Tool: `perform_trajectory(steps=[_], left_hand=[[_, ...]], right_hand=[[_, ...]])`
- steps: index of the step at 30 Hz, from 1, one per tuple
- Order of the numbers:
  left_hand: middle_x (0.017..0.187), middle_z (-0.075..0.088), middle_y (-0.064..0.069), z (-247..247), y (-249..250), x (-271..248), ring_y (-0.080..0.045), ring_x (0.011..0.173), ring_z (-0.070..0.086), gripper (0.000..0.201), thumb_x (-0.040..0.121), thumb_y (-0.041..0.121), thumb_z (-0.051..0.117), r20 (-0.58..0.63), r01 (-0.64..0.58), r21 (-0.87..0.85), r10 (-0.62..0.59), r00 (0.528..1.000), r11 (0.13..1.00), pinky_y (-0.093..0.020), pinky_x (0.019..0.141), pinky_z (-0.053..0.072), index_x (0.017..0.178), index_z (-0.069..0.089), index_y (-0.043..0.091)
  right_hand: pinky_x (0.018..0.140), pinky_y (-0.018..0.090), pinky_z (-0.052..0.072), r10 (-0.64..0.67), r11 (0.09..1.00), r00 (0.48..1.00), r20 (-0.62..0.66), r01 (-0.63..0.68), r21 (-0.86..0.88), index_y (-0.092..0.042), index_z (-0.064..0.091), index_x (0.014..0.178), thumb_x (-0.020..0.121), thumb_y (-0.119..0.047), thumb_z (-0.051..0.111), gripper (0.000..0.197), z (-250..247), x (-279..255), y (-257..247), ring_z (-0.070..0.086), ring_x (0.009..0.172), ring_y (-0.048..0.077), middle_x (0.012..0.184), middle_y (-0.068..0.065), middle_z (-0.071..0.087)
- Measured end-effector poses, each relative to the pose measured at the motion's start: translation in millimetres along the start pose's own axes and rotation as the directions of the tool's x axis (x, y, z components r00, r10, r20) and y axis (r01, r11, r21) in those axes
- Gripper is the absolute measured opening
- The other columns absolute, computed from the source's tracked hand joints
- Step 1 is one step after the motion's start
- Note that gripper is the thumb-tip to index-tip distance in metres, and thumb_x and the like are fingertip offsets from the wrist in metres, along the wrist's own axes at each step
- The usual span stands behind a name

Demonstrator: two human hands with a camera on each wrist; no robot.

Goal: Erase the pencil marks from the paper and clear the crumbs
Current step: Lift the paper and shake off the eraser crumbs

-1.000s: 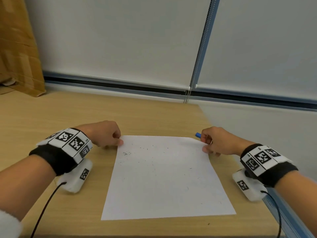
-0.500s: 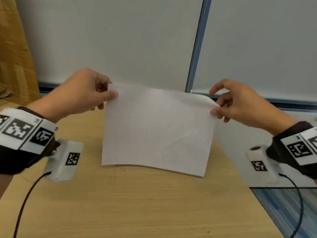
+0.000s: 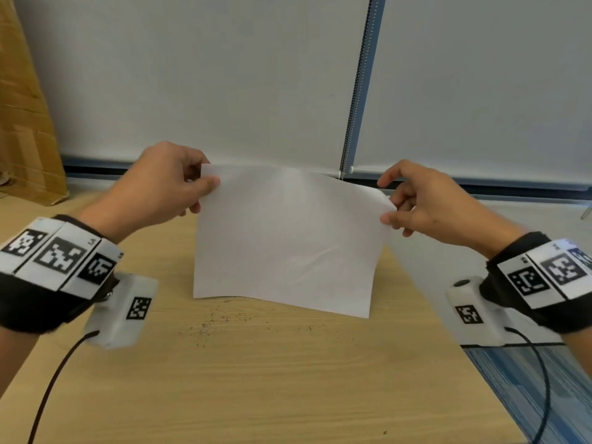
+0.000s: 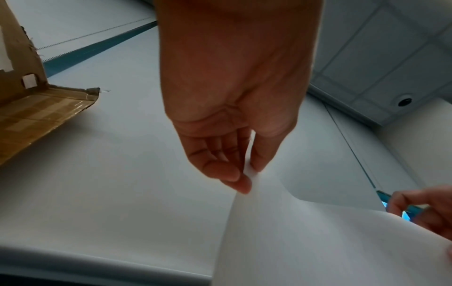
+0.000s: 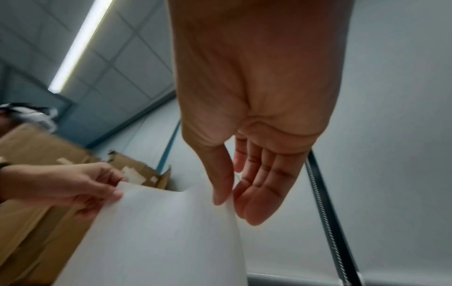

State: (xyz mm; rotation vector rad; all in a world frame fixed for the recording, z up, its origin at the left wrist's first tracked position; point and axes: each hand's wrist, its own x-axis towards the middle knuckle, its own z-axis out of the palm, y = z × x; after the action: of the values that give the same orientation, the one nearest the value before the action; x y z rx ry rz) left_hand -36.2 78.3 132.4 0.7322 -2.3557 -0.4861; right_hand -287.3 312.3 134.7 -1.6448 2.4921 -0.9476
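Above the table (image 3: pixel 288 379): paper (image 3: pixel 288 238) held upright, lower edge just over scattered crumbs (image 3: pixel 217 322). Left hand (image 3: pixel 160 190) and right hand (image 3: pixel 426 203) each pinching a top corner between thumb and fingers. Judged light, limp, easily creased; best gripped at corners. Crumbs visible in head view only; pinch detail in wrist views only.

The raised paper (image 3: pixel 288 238) hides the worktop (image 3: pixel 256 379) behind it, and its far face is turned from the head view. Crumbs (image 3: pixel 217 322) below its lower edge are too small to count. Cardboard (image 3: pixel 22 123) is cut by the left edge. Both forearms leave the frame. In the right wrist view the left hand (image 5: pixel 73 185) is motion-blurred; the paper's lower part runs off both wrist views.
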Motion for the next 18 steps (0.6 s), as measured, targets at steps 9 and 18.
perform_trajectory(steps=[9, 18], left_hand=[[0.063, 0.06, -0.015, 10, -28, 99, -0.004, 0.03, 0.052, 0.017, 0.095, 0.01, 0.058, -0.077, 0.16, -0.124, -0.17, 0.982, 0.979, -0.015, 0.032, 0.04, 0.083, 0.059, -0.002], [0.057, 0.059, -0.011, 60, -82, 163, -0.013, 0.034, 0.054, 0.023, 0.094, 0.012, 0.062, 0.024, 0.289, -0.017, -0.289, 0.957, 0.957, -0.021, 0.036, 0.046, 0.072, 0.055, 0.006]], right_hand=[[0.072, 0.025, 0.042, 0.271, 0.902, 0.937, 0.219, -0.168, -0.398, -0.016, 0.053, 0.097, 0.085, -0.027, 0.067, 0.022, 55, 44, 91, 0.055, 0.09, 0.019, 0.108, 0.006, 0.06], [0.058, 0.02, 0.041, 0.223, 0.909, 0.935, 0.277, -0.097, -0.405, -0.013, 0.056, 0.08, 0.085, -0.01, 0.06, 0.006, 103, 63, 103, 0.054, 0.071, 0.013, 0.085, 0.001, 0.058]])
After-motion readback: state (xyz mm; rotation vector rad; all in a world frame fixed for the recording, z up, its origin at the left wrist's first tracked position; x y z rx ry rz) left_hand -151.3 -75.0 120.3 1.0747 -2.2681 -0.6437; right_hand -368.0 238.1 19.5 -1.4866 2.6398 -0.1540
